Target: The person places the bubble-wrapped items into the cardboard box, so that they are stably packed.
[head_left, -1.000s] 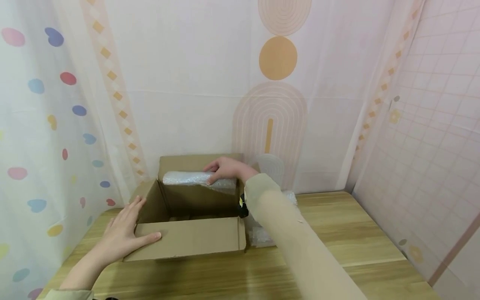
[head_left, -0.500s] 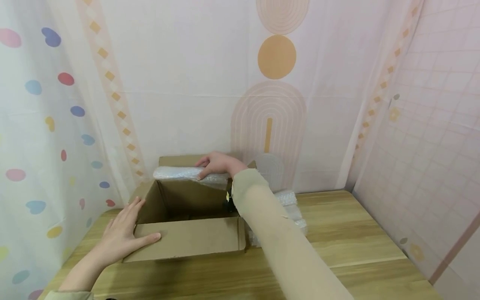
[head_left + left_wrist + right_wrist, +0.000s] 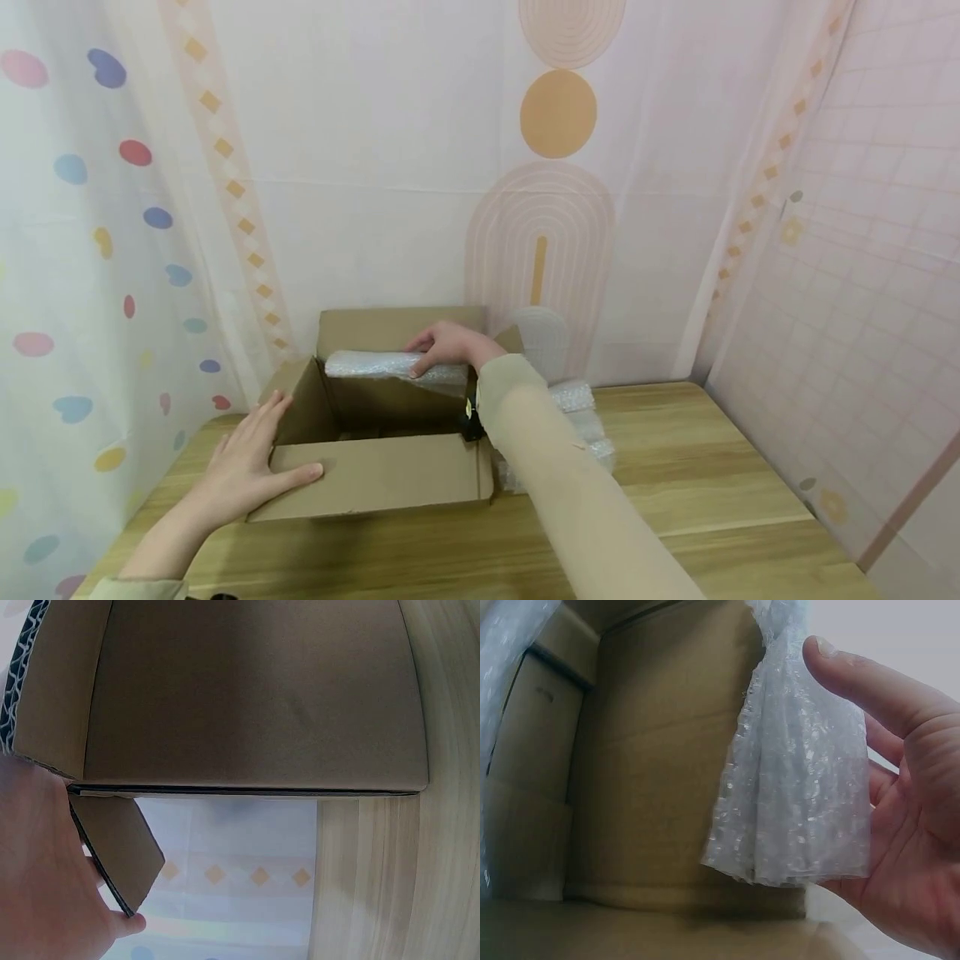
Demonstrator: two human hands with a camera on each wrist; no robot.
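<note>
My right hand (image 3: pixel 450 343) grips the bubble wrap (image 3: pixel 382 364) at the box's (image 3: pixel 375 475) 12 o'clock; my left hand (image 3: pixel 247 467) presses flat at 9.

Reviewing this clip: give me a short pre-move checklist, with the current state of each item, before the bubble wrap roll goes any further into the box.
1. Right hand grips the bubble wrap roll: ok.
2. Left hand rests flat on the cardboard box at its near left corner, steadying it: ok.
3. Box flaps open, opening unobstructed: ok.
4. Roll is above the far side of the opening, not yet lowered in: ok.
5. Room at the box bottom: cannot tell, the interior is in shadow.
6. Loose bubble wrap on the table lies right of the box, outside it: ok.
</note>
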